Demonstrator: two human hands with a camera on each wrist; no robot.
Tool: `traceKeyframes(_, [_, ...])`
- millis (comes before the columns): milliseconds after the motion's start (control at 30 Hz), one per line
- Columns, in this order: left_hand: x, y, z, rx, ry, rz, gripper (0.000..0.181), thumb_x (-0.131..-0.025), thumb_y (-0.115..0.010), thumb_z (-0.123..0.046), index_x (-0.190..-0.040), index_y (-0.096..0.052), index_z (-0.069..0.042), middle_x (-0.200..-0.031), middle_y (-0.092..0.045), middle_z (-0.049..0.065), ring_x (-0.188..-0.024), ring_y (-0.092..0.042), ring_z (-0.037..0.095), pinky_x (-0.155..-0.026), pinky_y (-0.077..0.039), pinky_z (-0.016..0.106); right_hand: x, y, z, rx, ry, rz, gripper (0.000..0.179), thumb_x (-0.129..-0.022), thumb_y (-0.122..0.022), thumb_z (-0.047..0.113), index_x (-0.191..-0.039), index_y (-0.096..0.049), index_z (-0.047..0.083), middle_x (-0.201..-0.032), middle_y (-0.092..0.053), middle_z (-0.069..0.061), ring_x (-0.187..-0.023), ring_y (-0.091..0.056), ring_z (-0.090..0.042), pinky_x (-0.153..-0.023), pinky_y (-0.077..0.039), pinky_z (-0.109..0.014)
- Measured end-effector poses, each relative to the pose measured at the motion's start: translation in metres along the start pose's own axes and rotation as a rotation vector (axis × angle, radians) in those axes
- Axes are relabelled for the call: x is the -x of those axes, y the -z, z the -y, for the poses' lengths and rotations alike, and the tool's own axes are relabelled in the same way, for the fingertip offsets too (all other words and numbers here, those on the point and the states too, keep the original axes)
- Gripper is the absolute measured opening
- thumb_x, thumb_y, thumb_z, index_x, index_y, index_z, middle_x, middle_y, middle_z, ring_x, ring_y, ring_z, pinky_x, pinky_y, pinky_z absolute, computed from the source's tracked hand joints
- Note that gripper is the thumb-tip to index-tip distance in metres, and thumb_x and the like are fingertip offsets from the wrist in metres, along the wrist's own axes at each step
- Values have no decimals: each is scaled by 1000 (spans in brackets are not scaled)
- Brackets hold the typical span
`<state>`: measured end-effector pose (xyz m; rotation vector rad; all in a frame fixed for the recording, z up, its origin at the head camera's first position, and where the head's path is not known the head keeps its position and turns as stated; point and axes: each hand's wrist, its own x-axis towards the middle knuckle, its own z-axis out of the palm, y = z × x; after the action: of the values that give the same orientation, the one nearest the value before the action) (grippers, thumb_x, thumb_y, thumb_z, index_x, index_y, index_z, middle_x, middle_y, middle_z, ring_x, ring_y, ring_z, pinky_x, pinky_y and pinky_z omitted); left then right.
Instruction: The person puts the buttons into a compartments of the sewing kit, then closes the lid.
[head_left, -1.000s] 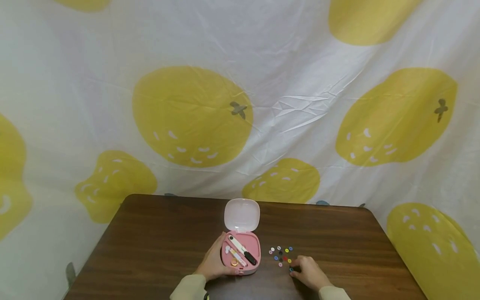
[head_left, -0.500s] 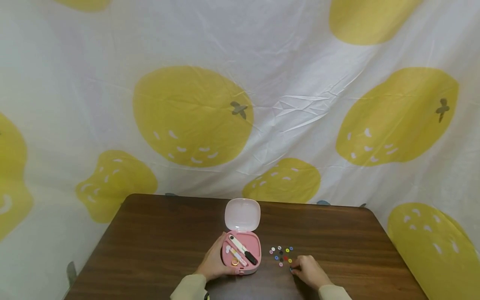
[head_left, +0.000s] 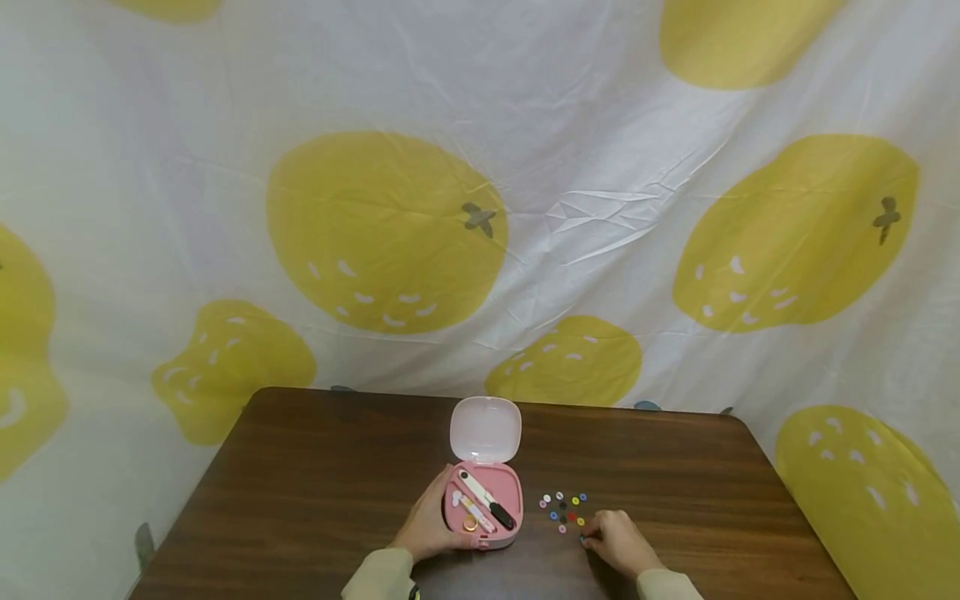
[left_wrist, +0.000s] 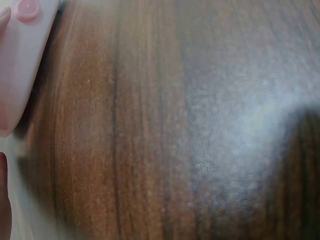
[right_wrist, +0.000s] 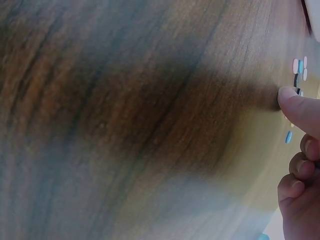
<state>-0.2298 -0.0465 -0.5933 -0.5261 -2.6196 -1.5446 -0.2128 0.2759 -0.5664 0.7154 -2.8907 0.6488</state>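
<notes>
My left hand (head_left: 427, 521) grips the left side of an open pink sewing box (head_left: 512, 486), thumb along its front near the latch. In the left wrist view, the pale pink box side (left_wrist: 20, 65) and parts of fingers show at the left edge. Inside lie white thread snips (head_left: 475, 483) with a black end, a pink-and-white strip (head_left: 480, 517) and a gold ring (head_left: 470, 523). My right hand (head_left: 618, 542) pinches a small blue button (head_left: 583, 540) at the tabletop. In the right wrist view the thumb (right_wrist: 300, 107) points down and the other fingers curl.
Several small coloured buttons (head_left: 563, 506) lie loosely grouped between the box and my right hand. The box's clear lid (head_left: 485, 429) stands raised at the back. Behind the dark wooden table (head_left: 337, 450) hangs a lemon-print cloth (head_left: 585, 167).
The right thumb and fingertips have closed in on the blue button, covering more of it. The left hand and the box stay in place.
</notes>
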Motion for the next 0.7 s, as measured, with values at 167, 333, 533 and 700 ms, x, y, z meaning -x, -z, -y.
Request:
traceKeyframes(167, [-1, 0, 1, -2, 23, 2, 122, -45, -85, -52, -139, -28, 2, -141, -34, 21, -129, -34, 35, -102, -31, 52, 0, 0, 0, -37, -42, 15, 6, -66, -74, 1, -68, -71, 6, -66, -61, 2, -59, -54, -2, -50, -45, -19])
traceKeyframes(333, [-1, 0, 2, 10, 16, -2, 122, -45, -86, -49, -139, -28, 3, -141, -35, 21, -128, -34, 35, -102, -31, 52, 0, 0, 1, -35, -38, 5, 8, -65, -75, 1, -66, -70, 7, -67, -63, 1, -60, -55, -4, -51, -46, -20])
traceKeyframes(533, [0, 0, 2, 13, 17, -2, 121, -45, -87, -47, -138, -29, 3, -141, -35, 22, -128, -34, 36, -102, -31, 53, -1, 0, -1, -19, -34, 0, 10, -64, -75, 1, -65, -68, 8, -69, -65, 0, -62, -58, -7, -54, -48, -21])
traceKeyframes(700, [0, 0, 1, 2, 42, 7, 122, -45, -85, -51, -140, -28, 1, -142, -34, 20, -129, -33, 34, -103, -31, 52, -3, -1, -2, -21, -46, -2, 11, -64, -75, 1, -64, -67, 9, -69, -65, 0, -62, -57, -7, -55, -47, -22])
